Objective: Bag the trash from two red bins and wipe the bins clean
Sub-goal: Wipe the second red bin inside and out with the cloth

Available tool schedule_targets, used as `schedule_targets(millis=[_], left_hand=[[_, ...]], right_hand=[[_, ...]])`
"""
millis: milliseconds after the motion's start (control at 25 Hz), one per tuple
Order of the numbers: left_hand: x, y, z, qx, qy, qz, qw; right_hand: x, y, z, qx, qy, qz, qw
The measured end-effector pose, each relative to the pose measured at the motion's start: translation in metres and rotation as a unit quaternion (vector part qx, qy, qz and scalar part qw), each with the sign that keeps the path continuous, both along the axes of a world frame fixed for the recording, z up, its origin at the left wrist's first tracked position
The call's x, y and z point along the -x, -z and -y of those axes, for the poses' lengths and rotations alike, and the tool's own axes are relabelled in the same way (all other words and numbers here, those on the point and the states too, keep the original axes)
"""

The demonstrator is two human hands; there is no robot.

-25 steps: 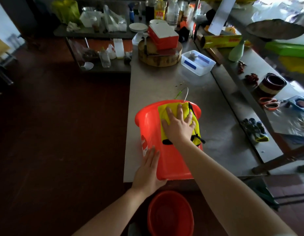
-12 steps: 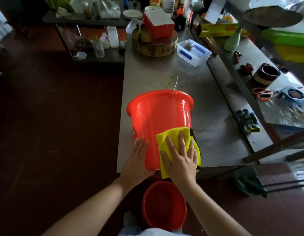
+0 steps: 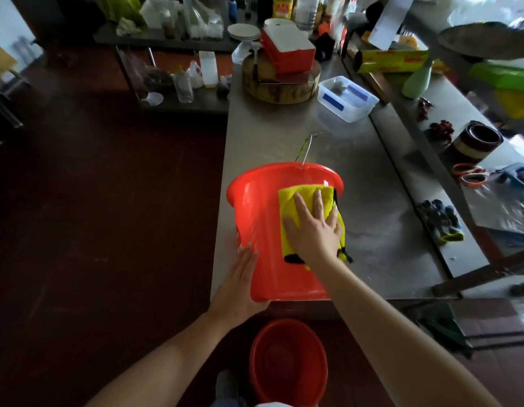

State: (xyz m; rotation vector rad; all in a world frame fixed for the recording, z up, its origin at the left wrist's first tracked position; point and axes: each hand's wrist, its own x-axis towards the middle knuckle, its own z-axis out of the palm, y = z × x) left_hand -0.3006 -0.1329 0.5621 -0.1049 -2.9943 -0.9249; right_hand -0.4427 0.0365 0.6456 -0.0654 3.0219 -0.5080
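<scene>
Red bin on its side at the near edge of the steel table, mouth pointing away, base overhanging toward the body. Right hand flat on the upturned wall of it, fingers spread and extended, pressing a folded yellow cloth against the plastic; cloth showing past the fingertips up to the rim and under the palm down to a black-trimmed edge beside the wrist. Left hand against the bin's left flank near the base, fingers together and straight, tips pointing up the wall, thumb hidden beneath. Wire handle sticking out beyond the rim, well past the right fingertips. Second red bin upright on the dark floor, below both wrists, open mouth facing up
</scene>
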Motion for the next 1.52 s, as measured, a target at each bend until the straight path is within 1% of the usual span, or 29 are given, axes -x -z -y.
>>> schedule_targets(millis=[120, 200, 400, 600, 680, 760, 840, 920, 1040, 1160, 1360, 1520], left_hand=[[-0.002, 0.004, 0.004, -0.018, -0.007, 0.013, 1.0], [-0.003, 0.007, 0.007, -0.024, -0.015, 0.017, 0.999], [-0.005, 0.007, 0.011, -0.012, -0.013, 0.029, 0.999], [0.001, -0.007, 0.01, 0.043, 0.0, 0.048, 0.998], [0.001, -0.016, 0.002, 0.084, -0.008, 0.022, 0.996], [0.007, -0.025, -0.01, 0.114, 0.021, -0.027, 0.993], [0.015, -0.03, -0.021, 0.136, 0.064, -0.053, 0.987], [0.021, -0.031, -0.026, 0.136, 0.067, -0.059, 0.987], [0.02, -0.026, -0.02, 0.11, 0.052, -0.066, 0.99], [0.011, -0.022, -0.004, 0.108, 0.045, -0.064, 0.991], [-0.007, -0.021, 0.034, 0.06, -0.01, 0.021, 0.998], [-0.024, -0.015, 0.049, -0.018, -0.044, 0.064, 0.997]], right_hand=[[0.043, -0.015, 0.019, 0.018, -0.001, 0.014, 1.0], [0.047, -0.017, 0.026, 0.017, -0.01, 0.01, 1.0], [-0.004, 0.0, 0.008, 0.012, -0.025, -0.022, 0.999], [-0.072, 0.02, -0.024, 0.02, -0.016, -0.06, 0.998], [-0.095, 0.027, -0.032, 0.026, -0.015, -0.075, 0.997], [-0.108, 0.033, -0.034, 0.025, -0.022, -0.089, 0.995], [-0.116, 0.037, -0.035, 0.022, -0.025, -0.082, 0.996], [-0.119, 0.039, -0.035, 0.023, -0.024, -0.065, 0.997], [-0.106, 0.034, -0.033, 0.021, -0.021, -0.04, 0.999], [-0.069, 0.022, -0.019, 0.041, -0.015, 0.011, 0.999], [0.016, -0.009, 0.034, 0.062, -0.018, 0.046, 0.997], [0.04, -0.022, 0.065, 0.054, -0.066, 0.028, 0.996]])
